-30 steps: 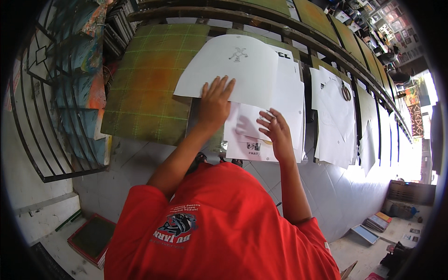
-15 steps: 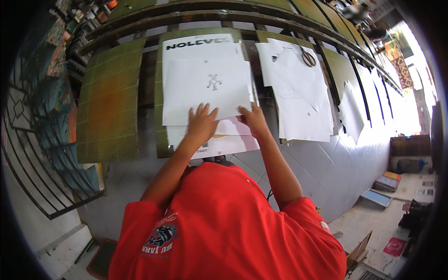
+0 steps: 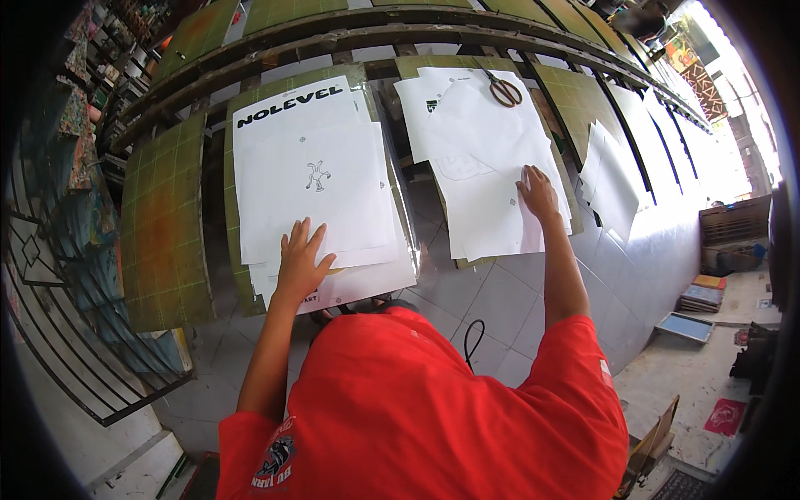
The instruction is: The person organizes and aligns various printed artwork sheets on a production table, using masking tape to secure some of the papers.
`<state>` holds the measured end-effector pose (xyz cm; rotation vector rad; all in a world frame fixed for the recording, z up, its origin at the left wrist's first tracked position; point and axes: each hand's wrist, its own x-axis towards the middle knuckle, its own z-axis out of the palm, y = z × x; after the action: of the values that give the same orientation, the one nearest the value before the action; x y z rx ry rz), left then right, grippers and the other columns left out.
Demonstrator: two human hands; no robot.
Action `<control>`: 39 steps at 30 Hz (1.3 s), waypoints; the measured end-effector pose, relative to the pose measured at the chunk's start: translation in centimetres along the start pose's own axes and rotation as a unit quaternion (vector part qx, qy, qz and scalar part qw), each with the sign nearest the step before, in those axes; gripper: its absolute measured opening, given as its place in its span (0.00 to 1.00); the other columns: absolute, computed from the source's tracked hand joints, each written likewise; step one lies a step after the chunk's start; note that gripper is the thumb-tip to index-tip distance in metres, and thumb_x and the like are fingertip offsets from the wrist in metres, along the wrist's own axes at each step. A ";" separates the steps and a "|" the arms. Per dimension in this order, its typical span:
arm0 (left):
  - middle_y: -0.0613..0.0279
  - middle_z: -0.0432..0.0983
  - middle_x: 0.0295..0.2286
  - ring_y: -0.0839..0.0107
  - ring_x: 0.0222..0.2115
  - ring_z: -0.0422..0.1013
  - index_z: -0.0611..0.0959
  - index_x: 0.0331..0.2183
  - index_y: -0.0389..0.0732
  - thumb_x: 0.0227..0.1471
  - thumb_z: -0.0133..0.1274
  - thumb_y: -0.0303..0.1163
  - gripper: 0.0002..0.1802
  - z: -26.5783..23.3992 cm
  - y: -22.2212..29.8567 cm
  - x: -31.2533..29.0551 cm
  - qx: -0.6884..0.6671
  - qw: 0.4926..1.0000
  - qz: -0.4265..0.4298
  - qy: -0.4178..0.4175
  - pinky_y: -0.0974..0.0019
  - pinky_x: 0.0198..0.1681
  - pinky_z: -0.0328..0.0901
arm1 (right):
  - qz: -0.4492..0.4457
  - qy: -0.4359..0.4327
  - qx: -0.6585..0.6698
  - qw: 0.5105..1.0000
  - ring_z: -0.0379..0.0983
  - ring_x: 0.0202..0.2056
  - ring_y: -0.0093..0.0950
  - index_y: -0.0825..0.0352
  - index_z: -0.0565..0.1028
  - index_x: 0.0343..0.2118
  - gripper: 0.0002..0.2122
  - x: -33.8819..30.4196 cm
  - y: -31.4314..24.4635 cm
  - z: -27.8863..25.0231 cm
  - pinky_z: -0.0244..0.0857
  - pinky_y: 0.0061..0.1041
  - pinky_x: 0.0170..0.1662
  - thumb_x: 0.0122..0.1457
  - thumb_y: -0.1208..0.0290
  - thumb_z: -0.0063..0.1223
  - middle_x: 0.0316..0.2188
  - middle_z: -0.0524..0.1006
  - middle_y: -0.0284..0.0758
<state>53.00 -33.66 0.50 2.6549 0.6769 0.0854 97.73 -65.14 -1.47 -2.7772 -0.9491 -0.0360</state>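
Observation:
Several white printed sheets lie stacked on a green gridded board (image 3: 240,271) in front of me. The top sheet (image 3: 271,208) bears a small line-drawn figure, and bold black lettering shows on one beneath it. My left hand (image 3: 303,262) rests flat on this stack's near part, fingers spread. To the right, my right hand (image 3: 538,193) lies on the right edge of a second pile of white sheets (image 3: 483,221), fingers extended and nothing visibly gripped. Brown-handled scissors (image 3: 505,92) sit on that pile's far end.
Another green board (image 3: 164,225), stained orange, stands at the left. Dark rails (image 3: 333,46) run behind the boards. Further right are more white sheets (image 3: 612,179) on a board. A black metal grille (image 3: 75,350) is at the far left; a low bench (image 3: 642,392) holds items at the lower right.
My right hand has left the left stack's edge and moved right onto the second pile. My left hand stays on the left stack, its fingers spread wider. The view has shifted right.

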 end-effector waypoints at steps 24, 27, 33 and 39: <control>0.47 0.73 0.46 0.51 0.51 0.68 0.80 0.43 0.34 0.49 0.55 0.28 0.17 -3.1 7.1 -7.6 -0.216 0.972 -0.050 0.080 0.57 0.55 0.61 | 0.090 0.012 0.056 0.994 0.52 0.62 0.51 0.69 0.51 0.64 0.59 12.1 9.6 1.1 0.52 0.44 0.63 0.33 0.38 0.69 0.62 0.55 0.53; 0.48 0.78 0.40 0.52 0.43 0.73 0.81 0.40 0.34 0.51 0.54 0.28 0.13 -1.8 6.6 -12.5 -0.202 0.974 -0.086 0.058 0.58 0.49 0.65 | 0.061 -0.130 -0.050 0.988 0.53 0.63 0.49 0.67 0.52 0.65 0.60 13.6 7.2 0.3 0.53 0.44 0.63 0.31 0.39 0.70 0.62 0.56 0.52; 0.48 0.79 0.35 0.54 0.36 0.75 0.81 0.38 0.32 0.53 0.52 0.25 0.10 1.6 4.7 -20.4 -0.206 0.956 -0.207 0.027 0.60 0.41 0.67 | 0.062 -0.116 -0.038 0.991 0.62 0.57 0.45 0.67 0.66 0.57 0.49 12.9 8.1 -1.9 0.61 0.40 0.58 0.30 0.45 0.74 0.57 0.65 0.45; 0.49 0.79 0.34 0.56 0.36 0.75 0.81 0.37 0.32 0.53 0.51 0.25 0.10 3.0 5.6 -23.2 -0.212 0.943 -0.238 0.095 0.61 0.41 0.67 | 0.057 -0.043 0.069 0.995 0.73 0.47 0.42 0.70 0.70 0.53 0.39 12.6 10.1 -1.4 0.66 0.35 0.51 0.38 0.56 0.72 0.46 0.75 0.47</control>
<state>35.51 -50.23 0.80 2.0311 1.1948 0.3140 113.92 -65.63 -0.86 -2.7178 -0.7796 0.1612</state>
